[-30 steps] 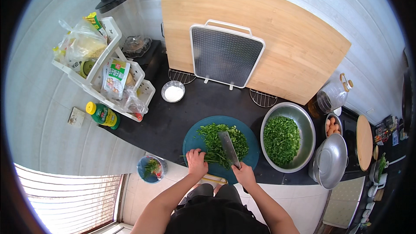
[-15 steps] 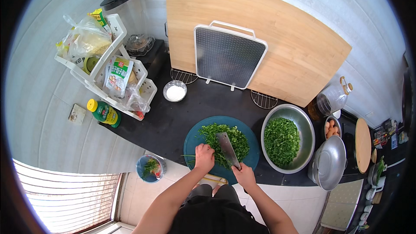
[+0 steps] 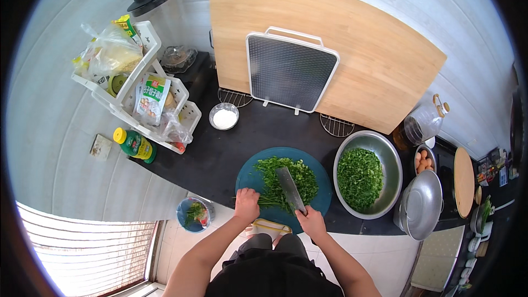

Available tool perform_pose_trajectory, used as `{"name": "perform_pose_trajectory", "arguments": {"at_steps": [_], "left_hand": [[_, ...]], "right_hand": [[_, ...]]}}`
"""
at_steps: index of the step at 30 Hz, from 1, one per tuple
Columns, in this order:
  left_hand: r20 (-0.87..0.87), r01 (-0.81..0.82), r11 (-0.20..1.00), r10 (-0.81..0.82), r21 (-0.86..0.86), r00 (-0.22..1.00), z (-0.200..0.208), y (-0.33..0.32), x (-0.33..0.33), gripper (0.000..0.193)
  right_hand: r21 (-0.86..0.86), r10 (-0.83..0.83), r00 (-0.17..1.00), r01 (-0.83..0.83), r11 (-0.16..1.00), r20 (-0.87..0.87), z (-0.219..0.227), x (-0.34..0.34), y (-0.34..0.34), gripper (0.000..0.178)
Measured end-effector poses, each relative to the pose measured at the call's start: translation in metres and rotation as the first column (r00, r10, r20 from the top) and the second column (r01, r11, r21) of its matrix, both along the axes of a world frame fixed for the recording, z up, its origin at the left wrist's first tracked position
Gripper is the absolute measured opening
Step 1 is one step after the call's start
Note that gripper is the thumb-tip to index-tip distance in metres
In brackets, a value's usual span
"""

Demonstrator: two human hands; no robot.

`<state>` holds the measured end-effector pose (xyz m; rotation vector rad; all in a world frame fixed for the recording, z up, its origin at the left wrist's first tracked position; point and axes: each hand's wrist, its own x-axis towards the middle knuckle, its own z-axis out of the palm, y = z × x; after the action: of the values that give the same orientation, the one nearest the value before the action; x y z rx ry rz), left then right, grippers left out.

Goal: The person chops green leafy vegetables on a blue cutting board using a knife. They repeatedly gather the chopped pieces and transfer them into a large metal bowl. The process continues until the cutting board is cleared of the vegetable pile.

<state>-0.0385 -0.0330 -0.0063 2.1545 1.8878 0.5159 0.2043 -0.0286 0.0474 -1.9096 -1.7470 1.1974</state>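
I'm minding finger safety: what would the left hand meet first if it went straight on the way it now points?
Most likely the greens on the round board; how high the left hand sits there is unclear.

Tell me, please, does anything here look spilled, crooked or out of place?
No spill is visible: the cut greens lie on the round board. Only the metal bowl in front of the eggs looks askew: it seems tilted, its rim past the edge of the counter, though the lens may exaggerate this.
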Motion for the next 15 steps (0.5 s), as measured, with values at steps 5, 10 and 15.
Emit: {"name": "perform_pose_trajectory", "arguments": {"at_steps": [5,10,15], "left_hand": [[0.115,0.011,0.998,-0.019,0.066,0.993,0.013,0.003,0.009,0.048],[0.121,0.094,0.996,-0.092,-0.006,0.988,0.010,0.004,0.013,0.048],[0.134,0.100,0.994,-0.094,-0.038,0.986,-0.023,-0.002,0.012,0.023]], "right_hand": [[0.074,0.041,0.998,-0.044,0.996,0.041,0.004,-0.003,-0.001,0.034],[0.086,0.056,0.996,-0.062,0.994,0.066,0.005,-0.003,-0.004,0.036],[0.117,0.114,0.992,-0.120,0.986,0.057,0.020,-0.012,-0.009,0.033]]}}
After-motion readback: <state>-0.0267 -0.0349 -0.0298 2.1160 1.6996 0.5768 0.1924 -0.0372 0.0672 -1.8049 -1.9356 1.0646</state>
